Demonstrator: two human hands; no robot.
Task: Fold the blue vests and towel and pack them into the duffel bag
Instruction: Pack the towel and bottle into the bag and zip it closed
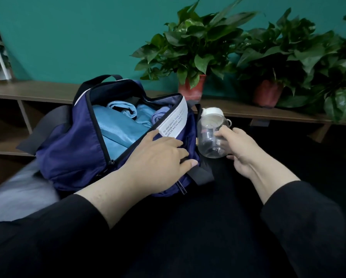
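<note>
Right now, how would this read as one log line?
bag: open, blue clothes inside | left hand: on bag edge | right hand: holding clear bottle

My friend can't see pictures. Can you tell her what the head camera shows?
A person's left hand rests on the edge of an open navy duffel bag holding folded blue vests, while the right hand grips a clear plastic bottle beside it. Potted plants stand on a shelf behind.

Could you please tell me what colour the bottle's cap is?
White, on the clear bottle; head view.
</note>
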